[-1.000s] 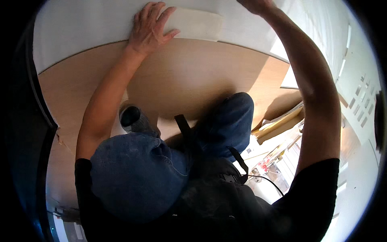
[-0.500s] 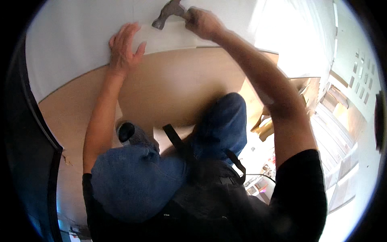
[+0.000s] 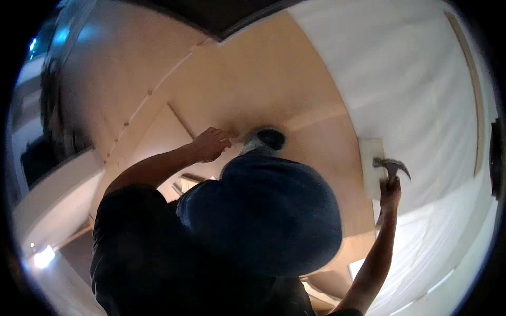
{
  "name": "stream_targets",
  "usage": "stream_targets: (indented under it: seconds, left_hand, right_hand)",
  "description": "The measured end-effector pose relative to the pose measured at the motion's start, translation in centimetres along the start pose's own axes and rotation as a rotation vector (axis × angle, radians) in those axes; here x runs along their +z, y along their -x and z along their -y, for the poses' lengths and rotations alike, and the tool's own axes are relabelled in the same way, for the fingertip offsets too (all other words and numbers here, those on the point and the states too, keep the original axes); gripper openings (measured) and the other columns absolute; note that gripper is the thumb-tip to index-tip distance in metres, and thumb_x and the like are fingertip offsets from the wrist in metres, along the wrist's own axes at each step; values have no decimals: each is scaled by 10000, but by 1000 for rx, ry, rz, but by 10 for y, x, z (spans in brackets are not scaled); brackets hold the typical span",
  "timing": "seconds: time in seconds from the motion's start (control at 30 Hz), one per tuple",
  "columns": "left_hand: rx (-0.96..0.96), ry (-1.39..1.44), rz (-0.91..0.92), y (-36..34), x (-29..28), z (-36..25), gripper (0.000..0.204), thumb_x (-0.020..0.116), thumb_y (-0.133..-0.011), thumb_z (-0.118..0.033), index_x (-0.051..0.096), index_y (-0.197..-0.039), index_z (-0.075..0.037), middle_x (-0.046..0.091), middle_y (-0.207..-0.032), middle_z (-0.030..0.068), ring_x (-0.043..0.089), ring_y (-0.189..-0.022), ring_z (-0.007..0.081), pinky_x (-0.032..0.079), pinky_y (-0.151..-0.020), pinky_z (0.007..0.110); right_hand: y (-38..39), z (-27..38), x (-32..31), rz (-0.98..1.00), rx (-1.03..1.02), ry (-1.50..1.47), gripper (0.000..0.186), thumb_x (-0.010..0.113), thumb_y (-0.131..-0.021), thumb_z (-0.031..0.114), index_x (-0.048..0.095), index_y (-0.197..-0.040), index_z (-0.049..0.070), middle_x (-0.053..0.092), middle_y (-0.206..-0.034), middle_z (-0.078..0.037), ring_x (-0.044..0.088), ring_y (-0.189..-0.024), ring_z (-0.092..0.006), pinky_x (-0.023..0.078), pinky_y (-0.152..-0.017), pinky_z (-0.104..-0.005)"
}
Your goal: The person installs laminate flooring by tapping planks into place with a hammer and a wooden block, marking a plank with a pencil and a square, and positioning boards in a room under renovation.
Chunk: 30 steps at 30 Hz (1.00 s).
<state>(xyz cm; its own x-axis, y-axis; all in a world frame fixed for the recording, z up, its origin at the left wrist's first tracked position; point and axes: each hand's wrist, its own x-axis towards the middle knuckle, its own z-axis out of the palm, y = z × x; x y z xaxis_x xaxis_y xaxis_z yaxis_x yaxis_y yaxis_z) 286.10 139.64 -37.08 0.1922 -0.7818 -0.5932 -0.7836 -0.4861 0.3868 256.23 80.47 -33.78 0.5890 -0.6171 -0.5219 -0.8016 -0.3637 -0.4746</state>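
My right hand [image 3: 390,196] is wrapped round the handle of a claw hammer [image 3: 392,167], close below its metal head. The hammer is in front of a white sheet-like surface [image 3: 390,79], beside a small pale board [image 3: 370,152]. My left hand [image 3: 211,144] hangs over the light-brown wooden panel [image 3: 274,63], its fingers loosely bent and apart, with nothing visible in them. My jeans-covered knee [image 3: 279,210] lies between my arms, and a dark-toed shoe [image 3: 270,139] shows just beyond it on the panel.
A seam with small marks [image 3: 149,92] crosses the panel at the left. A dark edge [image 3: 219,21] juts in at the top. Wood pieces [image 3: 188,182] lie below my left forearm. A long brown strip [image 3: 469,68] runs along the white surface at the right. A bright lamp [image 3: 44,257] shines at lower left.
My view has turned to the left. My left hand has come off the white surface and is over the wooden panel. The hammer stays in my right hand, which is now at the right side.
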Motion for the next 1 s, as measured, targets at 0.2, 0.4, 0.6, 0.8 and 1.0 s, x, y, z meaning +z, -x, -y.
stream_targets:
  seconds: [0.2, 0.4, 0.6, 0.8, 1.0]
  left_hand:
    - [-81, -145, 37, 144, 142, -32, 528, 645, -959, -445, 559, -1404, -173, 491, -1463, 108, 421, -1401, 304, 351, -1136, 487]
    - [-212, -118, -66, 136, 140, -30, 527, 614, -966, -395, 544, -1451, -202, 482, -1515, 78, 432, -1400, 274, 361, -1135, 458]
    - [-352, -44, -333, 162, 161, -12, 492, 608, -973, -382, 558, -1411, -164, 574, -1327, 89, 511, -1309, 273, 437, -1044, 448]
    - [-683, 152, -458, 144, 145, 0, 504, 723, -879, -306, 569, -1306, -88, 569, -1364, 129, 541, -1289, 339, 466, -1017, 483]
    - [-528, 222, -300, 94, 138, 20, 335, 682, -926, -264, 660, -1214, -94, 644, -1215, 168, 608, -1179, 378, 493, -959, 515]
  right_hand:
    - [117, -119, -25, -206, 1, 154, 409, 719, -941, 307, 511, -1003, -39, 559, -892, -157, 522, -822, -298, 477, -773, -418]
    - [306, -291, -27, -305, 80, 17, 510, 725, -947, 309, 566, -1191, -109, 657, -1185, -232, 624, -1015, -300, 511, -907, -437]
    - [493, -320, 149, -511, 342, -536, 504, 749, -879, 223, 611, -1283, -45, 666, -1266, -134, 589, -1196, -277, 406, -1105, -455]
    - [572, -274, 273, -176, 696, -407, 428, 738, -877, 220, 626, -1210, -25, 664, -1132, -119, 607, -1049, -255, 444, -963, -441]
    - [645, -248, 375, -157, 846, -448, 354, 727, -874, 218, 641, -1136, -5, 662, -999, -105, 625, -902, -232, 483, -820, -428]
